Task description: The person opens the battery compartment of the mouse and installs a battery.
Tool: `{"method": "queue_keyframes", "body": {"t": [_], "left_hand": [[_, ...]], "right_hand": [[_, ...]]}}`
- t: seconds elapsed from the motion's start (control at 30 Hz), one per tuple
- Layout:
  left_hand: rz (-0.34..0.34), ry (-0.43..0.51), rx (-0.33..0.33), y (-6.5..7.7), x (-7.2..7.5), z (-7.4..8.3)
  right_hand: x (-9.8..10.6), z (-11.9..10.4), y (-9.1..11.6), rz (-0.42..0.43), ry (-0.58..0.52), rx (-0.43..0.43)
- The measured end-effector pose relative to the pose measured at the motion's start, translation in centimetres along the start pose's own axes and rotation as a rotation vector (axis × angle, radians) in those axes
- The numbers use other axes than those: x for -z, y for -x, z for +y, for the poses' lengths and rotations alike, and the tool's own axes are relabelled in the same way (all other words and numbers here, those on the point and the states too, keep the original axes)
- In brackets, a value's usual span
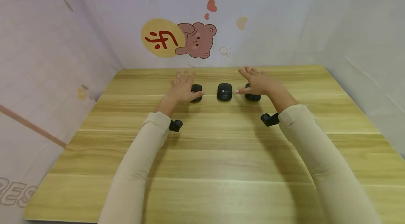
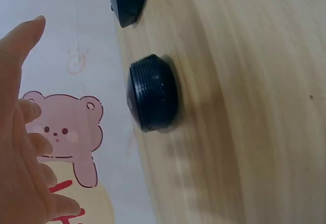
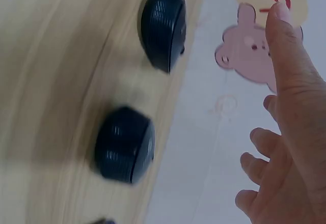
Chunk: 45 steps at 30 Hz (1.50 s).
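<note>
Three small black rounded cases with ribbed sides sit in a row near the table's back edge; their exact kind is unclear. My left hand (image 1: 181,90) hovers with spread fingers beside and partly over the left case (image 1: 196,98). The middle case (image 1: 224,92), with a small pale logo on top, lies between my hands. Above the right case (image 1: 253,97) my right hand (image 1: 257,82) stretches out, hiding part of it. In the wrist views, the left hand (image 2: 25,147) and right hand (image 3: 293,132) appear apart from the cases, holding nothing.
The wooden table (image 1: 202,167) meets a pale cloth wall (image 1: 272,41) printed with a pink bear. A black wrist mount shows at the left wrist (image 1: 175,125) and the right wrist (image 1: 269,120). A dark object (image 3: 104,221) peeks in at the right wrist view's bottom edge.
</note>
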<state>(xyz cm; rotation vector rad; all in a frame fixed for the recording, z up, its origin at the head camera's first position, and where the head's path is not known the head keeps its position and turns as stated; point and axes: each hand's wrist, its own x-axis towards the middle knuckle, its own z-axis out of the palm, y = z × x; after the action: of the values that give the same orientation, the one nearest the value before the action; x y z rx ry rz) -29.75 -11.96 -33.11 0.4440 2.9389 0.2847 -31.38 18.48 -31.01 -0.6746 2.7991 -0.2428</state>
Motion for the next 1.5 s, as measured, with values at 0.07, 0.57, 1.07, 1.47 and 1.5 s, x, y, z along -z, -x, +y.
{"method": "queue_keyframes", "body": {"t": [0.07, 0.57, 1.07, 1.47, 1.5], "left_hand": [[0.001, 0.005, 0.007, 0.1, -0.2, -0.4], [-0.003, -0.01, -0.028, 0.9, -1.9, -2.7], [-0.042, 0.005, -0.053, 0.8, -3.5, -3.3], [-0.098, 0.065, -0.046, 0.7, -4.2, -3.7], [-0.098, 0.074, -0.045, 0.6, -4.3, -3.9]], "right_hand": [[-0.3, -1.0, -0.9, 0.001, 0.025, 0.017], [-3.9, -8.7, -6.4, 0.043, 0.075, 0.134], [-7.0, -12.6, -8.6, 0.059, 0.05, 0.156], [-8.5, -13.3, -9.0, 0.033, 0.032, 0.17], [-8.6, -13.3, -9.0, 0.04, 0.032, 0.178]]}}
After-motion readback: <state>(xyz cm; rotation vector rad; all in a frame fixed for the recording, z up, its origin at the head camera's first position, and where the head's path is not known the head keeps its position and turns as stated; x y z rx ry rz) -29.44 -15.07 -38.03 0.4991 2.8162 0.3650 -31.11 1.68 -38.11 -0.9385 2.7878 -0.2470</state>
